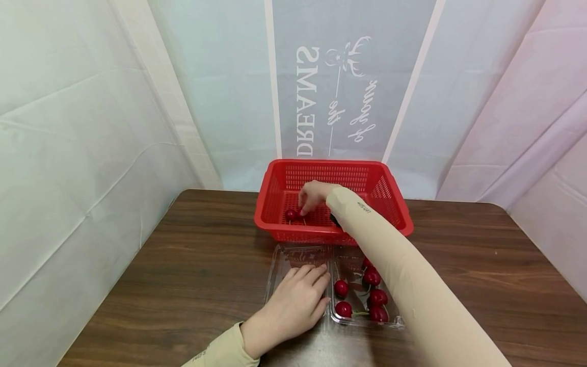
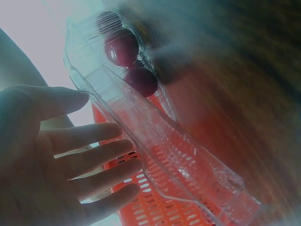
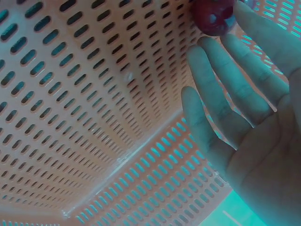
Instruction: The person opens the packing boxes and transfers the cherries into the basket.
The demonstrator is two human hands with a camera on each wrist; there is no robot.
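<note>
My right hand (image 1: 314, 195) reaches down into a red plastic basket (image 1: 263, 214). Its thumb and fingertips pinch a cherry (image 3: 212, 18), partly hidden by the fingers. Right beside that one, another cherry (image 1: 291, 214) lies on the basket floor. My left hand (image 1: 295, 302) rests on the open lid (image 1: 281, 265) of a clear plastic box, its fingers extended along the lid's inner edge. In the box's other half (image 1: 350, 260), several dark red cherries (image 1: 372, 276) with stems lie loose. The right sleeve covers part of that half.
The basket stands at the back of a brown wooden table (image 1: 206, 265), directly behind the clear box. A grey printed curtain (image 1: 353, 102) hangs behind the table. White cloth (image 1: 82, 127) hangs along the left side, and more on the right.
</note>
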